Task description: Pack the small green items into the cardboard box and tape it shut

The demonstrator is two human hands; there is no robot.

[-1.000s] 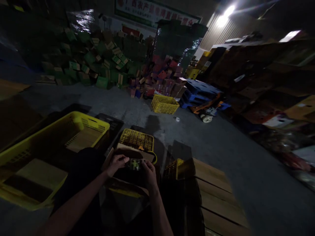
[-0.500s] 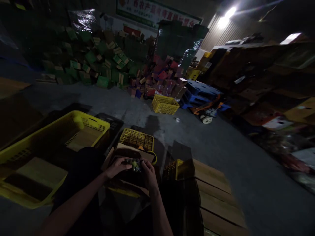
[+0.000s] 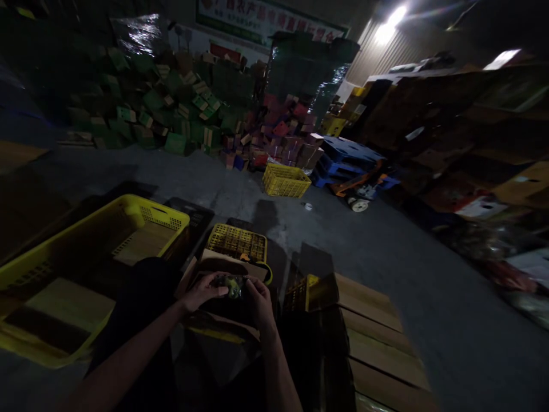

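The left hand (image 3: pixel 203 290) and right hand (image 3: pixel 258 298) meet low in the middle of the view, the fingers of both curled around a small item (image 3: pixel 234 284). It is dark with a yellow-green glint, too dim to identify. It is held just above an open carton (image 3: pixel 223 264). A small crate (image 3: pixel 238 242) touches the carton's far side and a big crate (image 3: pixel 144 209) lined with cardboard stands to the left. Flat cardboard (image 3: pixel 371 323) is stacked to the right.

The floor (image 3: pixel 343 240) is bare grey concrete in a dim warehouse. Further out are another crate (image 3: pixel 285 180), blue pallets (image 3: pixel 348 154), a heap of green boxes (image 3: pixel 171 109) and red boxes (image 3: pixel 287 133). One lamp (image 3: pixel 392 26) glares. A wall banner (image 3: pixel 266 17) carries red characters, too blurred to read.
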